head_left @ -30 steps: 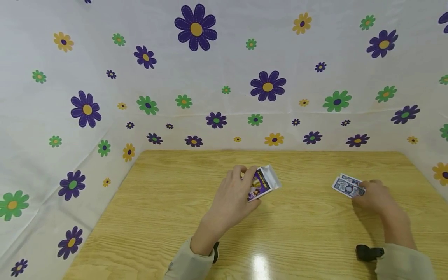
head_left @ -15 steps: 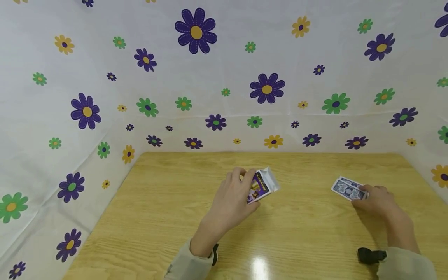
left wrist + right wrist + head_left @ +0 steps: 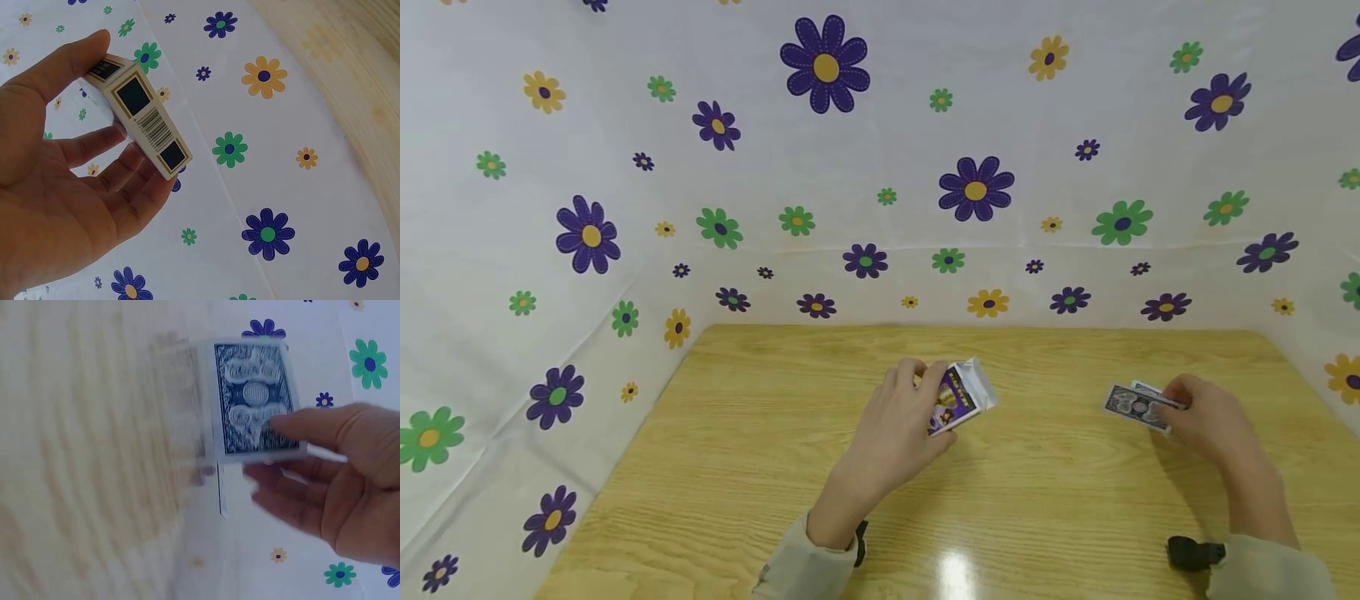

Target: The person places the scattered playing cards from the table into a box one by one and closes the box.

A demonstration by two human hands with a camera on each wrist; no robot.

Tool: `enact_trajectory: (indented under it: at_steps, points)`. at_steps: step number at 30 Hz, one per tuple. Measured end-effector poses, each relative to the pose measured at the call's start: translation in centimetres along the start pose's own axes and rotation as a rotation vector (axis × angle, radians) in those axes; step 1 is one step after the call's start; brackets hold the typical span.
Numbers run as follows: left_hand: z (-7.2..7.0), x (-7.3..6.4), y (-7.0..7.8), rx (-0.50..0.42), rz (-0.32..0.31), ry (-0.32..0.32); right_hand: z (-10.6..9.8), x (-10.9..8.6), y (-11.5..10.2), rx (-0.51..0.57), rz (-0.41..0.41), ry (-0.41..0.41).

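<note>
In the head view my left hand [image 3: 891, 421] grips a small card box [image 3: 953, 400] above the table, its printed front purple and black. A white flap [image 3: 977, 385] sticks out at the box's far end. The left wrist view shows the box's barcode side [image 3: 150, 122], with thumb and fingers at opposite edges. Over on the right, my right hand [image 3: 1213, 421] pinches a playing card [image 3: 1131, 403] with a dark patterned back. A second card's pale edge [image 3: 1147, 387] shows behind it; whether the hand holds that one too, I cannot tell. The right wrist view is blurred around the patterned card [image 3: 256, 369].
The wood-grain table [image 3: 760, 400] lies under both hands. White cloth with printed flowers [image 3: 910, 133] rises behind the table and along its sides. A black strap [image 3: 1195, 553] is at the right sleeve.
The front card in my right hand has shifted a little left and tilted, covering more of the card behind. The left hand and box have stayed almost still.
</note>
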State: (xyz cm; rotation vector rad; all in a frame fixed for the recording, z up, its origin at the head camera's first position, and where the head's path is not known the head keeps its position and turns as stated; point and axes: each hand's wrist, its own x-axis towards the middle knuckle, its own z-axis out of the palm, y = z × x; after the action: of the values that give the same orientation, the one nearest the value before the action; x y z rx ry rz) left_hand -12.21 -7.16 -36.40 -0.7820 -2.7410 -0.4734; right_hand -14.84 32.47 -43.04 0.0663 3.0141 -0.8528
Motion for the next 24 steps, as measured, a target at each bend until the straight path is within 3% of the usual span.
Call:
enact_trajectory:
  at_steps: [5, 16, 24]
  points:
    - [-0.1, 0.1, 0.0, 0.012, 0.003, -0.008, 0.3, -0.3, -1.6, 0.088, -0.116, 0.031]
    - [-0.2, 0.2, 0.1, 0.012, 0.0, -0.017, 0.3, -0.8, -4.4, 0.181, -0.147, 0.119]
    - [0.0, 0.2, 0.2, 0.014, 0.003, -0.037, -0.1, -1.3, -7.0, 0.221, -0.235, 0.18]
